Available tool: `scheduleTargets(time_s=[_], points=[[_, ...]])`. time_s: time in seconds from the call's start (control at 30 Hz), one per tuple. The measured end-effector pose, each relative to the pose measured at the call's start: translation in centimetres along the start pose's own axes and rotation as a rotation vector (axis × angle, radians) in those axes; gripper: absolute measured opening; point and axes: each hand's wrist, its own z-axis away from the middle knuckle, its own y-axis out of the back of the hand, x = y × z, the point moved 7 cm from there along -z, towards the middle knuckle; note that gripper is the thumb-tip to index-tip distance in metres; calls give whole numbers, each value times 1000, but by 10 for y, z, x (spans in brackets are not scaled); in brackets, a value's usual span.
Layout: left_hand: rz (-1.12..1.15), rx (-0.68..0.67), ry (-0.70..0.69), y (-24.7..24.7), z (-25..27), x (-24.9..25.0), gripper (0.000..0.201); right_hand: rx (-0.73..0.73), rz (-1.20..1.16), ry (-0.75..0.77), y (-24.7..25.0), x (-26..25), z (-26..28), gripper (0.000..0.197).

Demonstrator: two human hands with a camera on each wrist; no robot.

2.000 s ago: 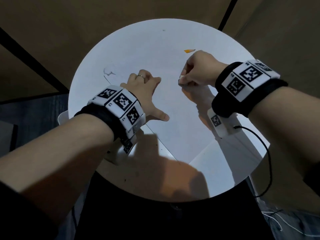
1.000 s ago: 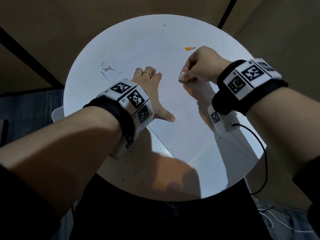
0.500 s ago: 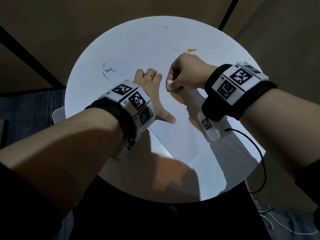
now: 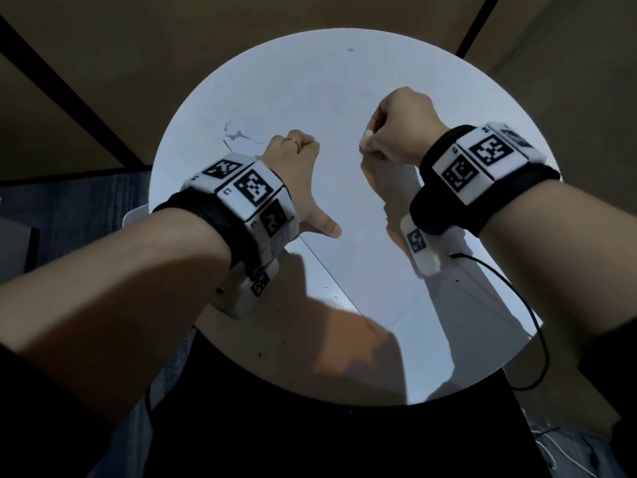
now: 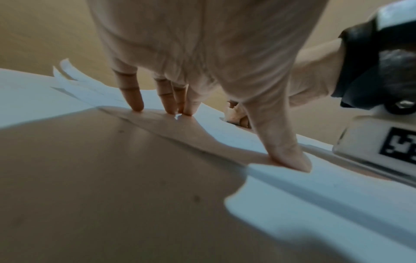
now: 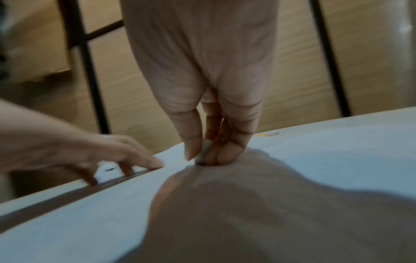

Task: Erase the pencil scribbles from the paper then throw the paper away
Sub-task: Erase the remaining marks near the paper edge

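Observation:
A white sheet of paper [image 4: 344, 194] lies on the round white table [image 4: 262, 339]. Faint pencil scribbles [image 4: 238, 134] mark its curled far-left corner [image 5: 65, 71]. My left hand [image 4: 303, 188] presses the sheet flat with straight fingertips [image 5: 137, 105] and its spread thumb [image 5: 290, 160]. My right hand [image 4: 396, 129] pinches a small white eraser [image 4: 365, 136] between thumb and fingers. The eraser's tip [image 6: 203, 151] touches the paper to the right of my left hand. Both wrist views are blurred.
An orange pencil stub [image 6: 268, 135] lies on the table beyond my right hand, hidden in the head view. A black cable [image 4: 537, 339] hangs from my right wrist past the table's right rim. A white object [image 4: 134, 219] pokes out at the left rim.
My right hand with the eraser slid left toward my left hand, then back to the right and slightly farther away. My left hand has stayed pressed on the paper.

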Motion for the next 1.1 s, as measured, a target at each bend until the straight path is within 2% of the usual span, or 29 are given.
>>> scheduleTargets(time_s=[0.07,0.17,0.3,0.33,0.43,0.5,0.63,0.77,0.8,0.9,0.97,1.1], points=[[-33,9,1,0,-1,3,121,-80,70,106,-13,-18,11,9],[-58,22,3,0,0,4,120,-212,94,188,-26,-28,21,9],[-61,27,9,1,0,4,121,-1,48,53,5,-10,-4,16],[-61,28,11,1,-1,4,121,21,70,72,3,-12,-5,16],[-61,35,6,2,-1,5,119,-115,119,219,-26,-33,6,11],[-63,37,1,2,-1,5,118,-171,86,213,-27,-35,8,11],[-71,30,11,3,0,4,122,-25,72,130,-8,-28,-8,20],[-37,34,9,2,1,3,123,-254,78,212,-27,-33,10,17],[-28,36,10,3,2,3,122,-247,103,194,-20,-26,11,19],[13,40,9,5,2,3,113,43,113,52,35,21,3,20],[70,35,6,8,1,2,102,171,63,-60,61,57,5,16],[206,47,67,16,3,-8,77,119,115,-213,66,105,13,14]])
